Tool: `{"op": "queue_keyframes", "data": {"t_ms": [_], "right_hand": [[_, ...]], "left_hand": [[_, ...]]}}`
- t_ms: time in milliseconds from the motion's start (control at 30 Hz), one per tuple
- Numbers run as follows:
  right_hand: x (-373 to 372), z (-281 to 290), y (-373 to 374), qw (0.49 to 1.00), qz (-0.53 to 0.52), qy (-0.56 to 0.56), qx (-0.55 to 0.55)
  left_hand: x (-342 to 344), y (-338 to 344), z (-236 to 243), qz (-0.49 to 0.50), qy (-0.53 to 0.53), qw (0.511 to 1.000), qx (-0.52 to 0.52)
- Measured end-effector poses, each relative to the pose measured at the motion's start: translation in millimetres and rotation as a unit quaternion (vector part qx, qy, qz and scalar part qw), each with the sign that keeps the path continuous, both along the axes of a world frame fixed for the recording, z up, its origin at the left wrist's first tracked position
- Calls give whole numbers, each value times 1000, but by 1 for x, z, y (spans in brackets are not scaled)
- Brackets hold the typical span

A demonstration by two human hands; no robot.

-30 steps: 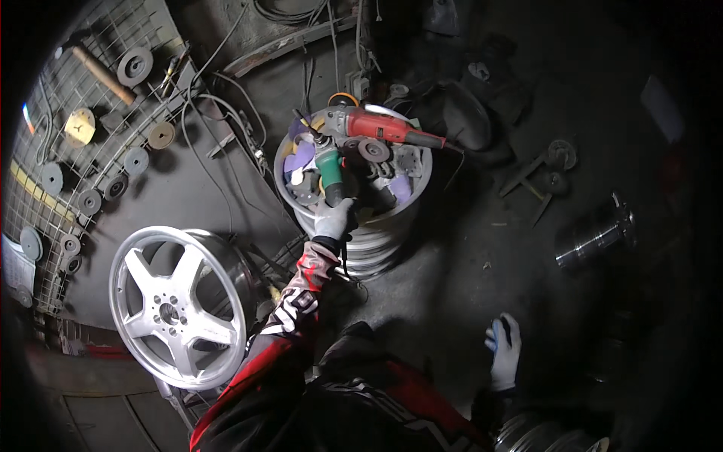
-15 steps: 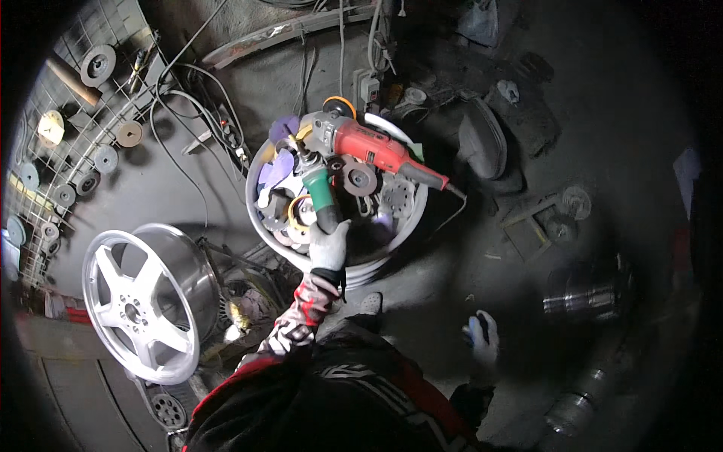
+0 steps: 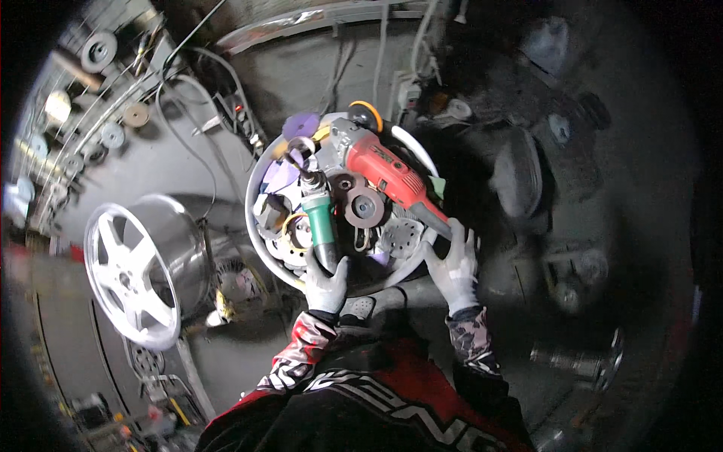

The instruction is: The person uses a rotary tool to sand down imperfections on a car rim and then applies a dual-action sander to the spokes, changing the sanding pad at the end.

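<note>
My left hand [image 3: 326, 288], in a white glove, has its fingers and thumb around the black lower end of a green straight grinder [image 3: 319, 215]. This tool lies on the items in a round, white-rimmed container [image 3: 258, 235]. To its right rests a red angle polisher [image 3: 385, 172], lying diagonally with its dark handle toward me. My right hand [image 3: 456, 273], also gloved, is at the end of that handle with thumb and fingers spread apart. Between the two tools sits a brown abrasive wheel [image 3: 364, 207]. A perforated grey disc [image 3: 402, 237] and purple pads [image 3: 284, 175] lie around them.
A silver spoked wheel rim [image 3: 129, 280] stands at the left. Behind it, a wire rack [image 3: 79, 143] carries several discs. Cables [image 3: 192, 154] hang by the container. A dark round object [image 3: 518, 172] and another metal rim [image 3: 576, 360] are on the right.
My right hand has risen from the lower right to the red polisher's handle. The left one stays at the green grinder's lower end. The whole view has shifted.
</note>
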State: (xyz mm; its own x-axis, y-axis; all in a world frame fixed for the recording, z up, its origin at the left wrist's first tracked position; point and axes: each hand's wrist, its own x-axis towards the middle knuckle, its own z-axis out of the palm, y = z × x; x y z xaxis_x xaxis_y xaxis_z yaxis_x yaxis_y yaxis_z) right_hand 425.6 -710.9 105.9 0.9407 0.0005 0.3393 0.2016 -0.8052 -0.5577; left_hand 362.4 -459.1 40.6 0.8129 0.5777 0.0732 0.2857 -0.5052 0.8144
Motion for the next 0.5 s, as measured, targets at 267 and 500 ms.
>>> {"op": "queue_keyframes", "data": {"t_ms": [267, 500], "right_hand": [[82, -22, -8, 958, 66, 136, -242], [111, -31, -9, 947, 145, 281, -61]], "left_hand": [[-1, -20, 25, 52, 85, 992, 80], [-2, -35, 11, 102, 66, 982, 142]]}}
